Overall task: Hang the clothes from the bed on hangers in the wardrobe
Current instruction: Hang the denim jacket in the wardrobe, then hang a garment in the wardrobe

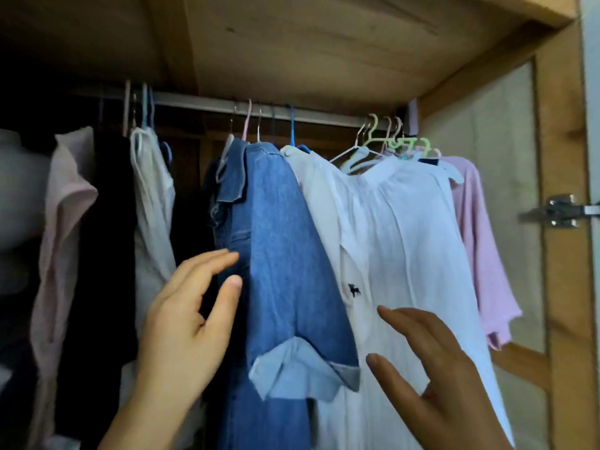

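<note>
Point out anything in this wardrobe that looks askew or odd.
The cluster of empty plastic hangers at the rail's right end looks tangled, lying across the white shirt. The blue denim shirt hangs slanted, its cuff folded back.

A: What's lost at nine o'clock?
B: The dark clothes (pixel 97 222) there sink into shadow; their shapes can't be told.
A: And at six o'clock?
B: The denim shirt (pixel 279 254) and white shirt (pixel 389 238) run off the bottom edge, hems unseen. Both forearms are cut off too.
</note>
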Demonstrator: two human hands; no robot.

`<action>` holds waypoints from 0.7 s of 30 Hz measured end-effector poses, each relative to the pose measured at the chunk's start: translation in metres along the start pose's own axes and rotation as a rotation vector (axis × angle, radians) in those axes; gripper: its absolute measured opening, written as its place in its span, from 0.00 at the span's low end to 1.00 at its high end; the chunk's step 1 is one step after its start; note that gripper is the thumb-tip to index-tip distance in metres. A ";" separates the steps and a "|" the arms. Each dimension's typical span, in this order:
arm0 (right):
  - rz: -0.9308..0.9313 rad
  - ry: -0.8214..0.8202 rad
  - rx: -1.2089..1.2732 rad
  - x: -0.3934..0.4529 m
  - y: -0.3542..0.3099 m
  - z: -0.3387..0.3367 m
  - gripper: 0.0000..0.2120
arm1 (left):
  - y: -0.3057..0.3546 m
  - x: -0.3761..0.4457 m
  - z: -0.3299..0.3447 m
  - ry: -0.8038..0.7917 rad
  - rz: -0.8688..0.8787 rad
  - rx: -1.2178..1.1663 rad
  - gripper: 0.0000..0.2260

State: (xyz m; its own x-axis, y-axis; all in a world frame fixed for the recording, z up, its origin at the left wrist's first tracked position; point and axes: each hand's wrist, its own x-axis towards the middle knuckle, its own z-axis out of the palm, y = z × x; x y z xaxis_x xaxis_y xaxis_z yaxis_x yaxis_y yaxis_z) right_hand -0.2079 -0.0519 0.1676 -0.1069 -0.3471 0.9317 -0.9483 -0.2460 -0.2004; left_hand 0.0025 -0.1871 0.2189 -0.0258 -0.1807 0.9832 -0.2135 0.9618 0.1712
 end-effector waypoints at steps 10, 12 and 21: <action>0.380 -0.102 -0.189 -0.186 -0.048 -0.161 0.22 | 0.166 -0.147 0.043 -0.426 -0.083 -0.255 0.15; 0.447 -0.112 -0.256 -0.218 -0.064 -0.199 0.21 | 0.205 -0.179 0.053 -0.573 -0.089 -0.326 0.17; 0.853 0.042 -0.567 -0.364 -0.150 -0.343 0.18 | 0.372 -0.305 0.065 -1.090 0.101 -0.762 0.14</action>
State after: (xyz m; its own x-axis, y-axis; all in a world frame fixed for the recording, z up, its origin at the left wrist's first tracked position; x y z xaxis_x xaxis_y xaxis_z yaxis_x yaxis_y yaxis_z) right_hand -0.1288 0.4218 -0.0372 -0.8120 -0.1716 0.5578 -0.5520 0.5361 -0.6386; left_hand -0.1330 0.2129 -0.0219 -0.8478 0.1703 0.5023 0.4223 0.7898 0.4449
